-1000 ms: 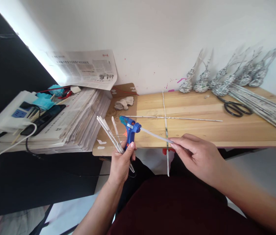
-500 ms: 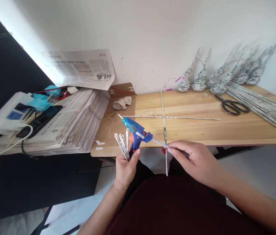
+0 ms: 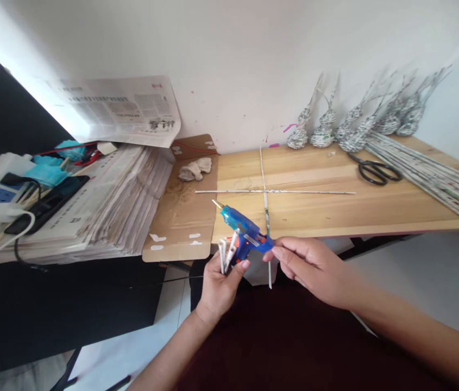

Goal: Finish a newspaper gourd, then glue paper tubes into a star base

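My left hand [image 3: 221, 288] is closed round the handle of a blue hot glue gun [image 3: 242, 222]. Pressed in the same grip are several short rolled-paper tubes [image 3: 223, 255], their ends upward. The gun's brass nozzle points up and left, above the table. At the gun's rear end, my right hand [image 3: 314, 266] pinches the glue stick, which its fingers now hide. Beyond the gun, two long paper tubes cross on the table: one lies sideways [image 3: 314, 192], the other runs front to back [image 3: 262, 168] and sticks out past the front edge.
Black scissors [image 3: 379, 171] lie at right beside a bundle of paper tubes [image 3: 428, 179]. Several woven paper gourds [image 3: 324, 130] stand along the wall. At left are cardboard [image 3: 180, 217] with a crumpled cloth [image 3: 195, 169], a newspaper stack [image 3: 131, 201] and a white power strip [image 3: 3, 190].
My right hand has come up against the gun's back, and the glue stick that showed between them is out of sight. The gun has shifted right and slightly down; the view has moved a little.
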Demonstrator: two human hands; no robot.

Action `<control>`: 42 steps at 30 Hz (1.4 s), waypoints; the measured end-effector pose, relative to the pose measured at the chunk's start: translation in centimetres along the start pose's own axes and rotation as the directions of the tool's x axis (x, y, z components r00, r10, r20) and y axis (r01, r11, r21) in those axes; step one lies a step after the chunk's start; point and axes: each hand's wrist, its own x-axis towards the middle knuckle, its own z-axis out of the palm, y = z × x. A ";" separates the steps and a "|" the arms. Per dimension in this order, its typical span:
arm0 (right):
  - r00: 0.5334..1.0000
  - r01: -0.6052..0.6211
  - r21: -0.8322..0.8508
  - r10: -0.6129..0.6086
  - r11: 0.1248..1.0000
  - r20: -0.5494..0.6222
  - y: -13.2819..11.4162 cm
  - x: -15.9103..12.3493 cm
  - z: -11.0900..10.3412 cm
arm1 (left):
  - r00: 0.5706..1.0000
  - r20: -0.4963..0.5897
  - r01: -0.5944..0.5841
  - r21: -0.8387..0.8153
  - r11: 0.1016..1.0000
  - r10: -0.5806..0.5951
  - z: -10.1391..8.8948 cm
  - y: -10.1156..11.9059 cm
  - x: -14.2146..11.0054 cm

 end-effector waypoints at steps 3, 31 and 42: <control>1.000 0.004 0.019 -0.004 1.000 -0.003 -0.2 0.0 0.1 | 0.999 0.004 -0.044 0.025 0.999 0.044 0.1 0.0 0.0; 0.995 0.067 -0.155 -0.078 0.986 -0.067 -0.4 -0.2 -0.9 | 0.999 -0.024 0.028 0.038 0.999 -0.028 0.4 0.3 0.0; 0.992 -0.089 0.319 0.053 0.944 0.119 0.8 1.1 -0.8 | 0.984 0.073 0.166 -0.047 0.985 -0.163 0.6 0.5 0.0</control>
